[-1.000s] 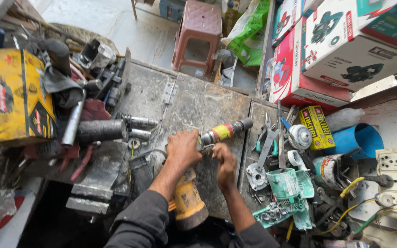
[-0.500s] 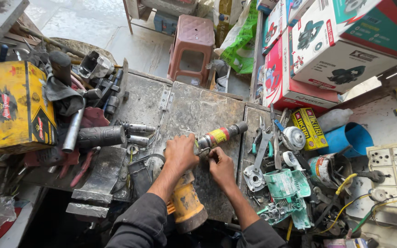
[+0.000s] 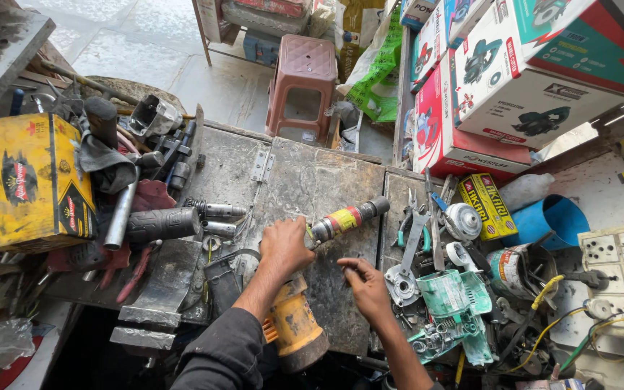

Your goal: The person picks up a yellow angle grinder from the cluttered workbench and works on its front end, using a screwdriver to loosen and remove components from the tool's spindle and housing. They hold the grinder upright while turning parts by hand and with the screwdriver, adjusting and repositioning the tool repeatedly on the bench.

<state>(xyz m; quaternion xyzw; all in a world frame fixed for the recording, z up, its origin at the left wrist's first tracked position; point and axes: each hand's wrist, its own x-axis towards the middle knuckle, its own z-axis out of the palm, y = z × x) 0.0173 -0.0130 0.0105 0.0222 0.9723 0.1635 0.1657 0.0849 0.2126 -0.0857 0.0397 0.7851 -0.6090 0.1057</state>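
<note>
Motor armature (image 3: 344, 219), yellow-red banded, dark-tipped

The left hand (image 3: 283, 249) grips a motor armature (image 3: 344, 219) whose shaft points away past the fingers. Just right, the right hand (image 3: 364, 283) pinches 1 small part; a yellow tool body (image 3: 296, 331) sits below the wrists.

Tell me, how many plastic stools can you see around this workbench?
1. A pink plastic stool stands on the floor beyond the far edge of the metal workbench, left of the stacked tool boxes. Others may be hidden behind the clutter.
</note>
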